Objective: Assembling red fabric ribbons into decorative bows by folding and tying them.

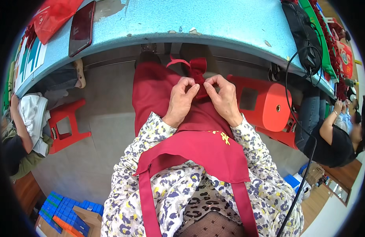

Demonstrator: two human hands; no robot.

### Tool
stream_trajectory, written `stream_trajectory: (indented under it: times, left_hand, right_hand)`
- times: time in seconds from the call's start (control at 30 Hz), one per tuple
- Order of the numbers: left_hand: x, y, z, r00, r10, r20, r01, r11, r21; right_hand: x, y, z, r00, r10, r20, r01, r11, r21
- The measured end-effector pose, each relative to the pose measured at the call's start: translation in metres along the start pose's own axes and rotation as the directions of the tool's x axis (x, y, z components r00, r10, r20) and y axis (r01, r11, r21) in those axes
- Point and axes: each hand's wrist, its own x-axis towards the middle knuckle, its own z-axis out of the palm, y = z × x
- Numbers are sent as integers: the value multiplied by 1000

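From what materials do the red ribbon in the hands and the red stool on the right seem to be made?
Ribbon: probably velvet or similar cloth, soft-looking; it folds into a loop with a curling end.
Stool: likely moulded plastic, smooth, faintly glossy, with rounded edges and one even colour.

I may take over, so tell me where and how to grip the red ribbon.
Pinch the red ribbon at its narrow gathered part, probably from left and right: its wide loop flares beyond that, and the left hand and right hand flank it.
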Motion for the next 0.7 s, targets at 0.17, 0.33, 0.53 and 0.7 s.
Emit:
stream_trajectory:
  times: [0.17,0.33,0.53,0.7]
  left_hand:
    - [5,-6,-3,995,91,47,-77,965,-250]
    - [4,-6,-2,983,32,180,58,878,-475]
    - [7,-2,-9,994,9,110,37,912,-408]
    - [15,7,-7,995,89,55,-71,958,-278]
  right_hand:
    - [-1,3,6,999,-1,-39,1,1000,-21]
    - [-1,20,15,985,172,-27,-164,971,173]
    - [4,15,5,995,16,95,-33,983,178]
    - [4,1,-2,991,40,129,-54,993,109]
